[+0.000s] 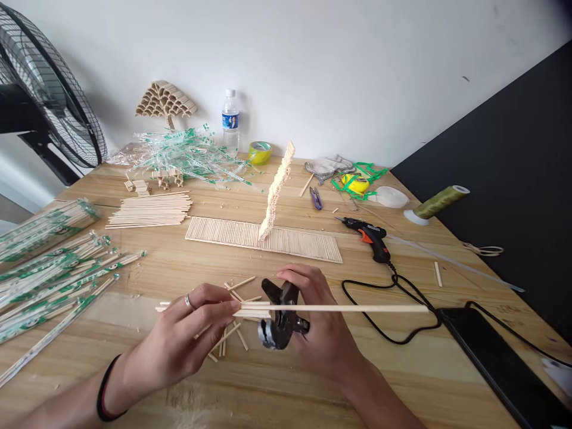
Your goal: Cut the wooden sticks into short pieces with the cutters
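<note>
My left hand [201,325], wearing a ring, is closed around several thin wooden chopsticks [254,310] held level. In my right hand [324,316] is a black hand cutter [282,316] with a worn, silvery rounded jaw. One longer chopstick [366,308] passes across the cutter and sticks out to the right, in front of my right hand. The other sticks end at the cutter's jaws; whether the blade touches them I cannot tell. Short cut stick pieces [242,338] lie on the table beneath my hands.
Beyond my hands lies a flat stick panel [308,243] with a stick-built upright [274,193]. Wrapped chopsticks [53,280] and loose sticks [149,210] are left. A glue gun [373,235] with looping cable, a black phone [496,363] and a thread spool [440,202] are right.
</note>
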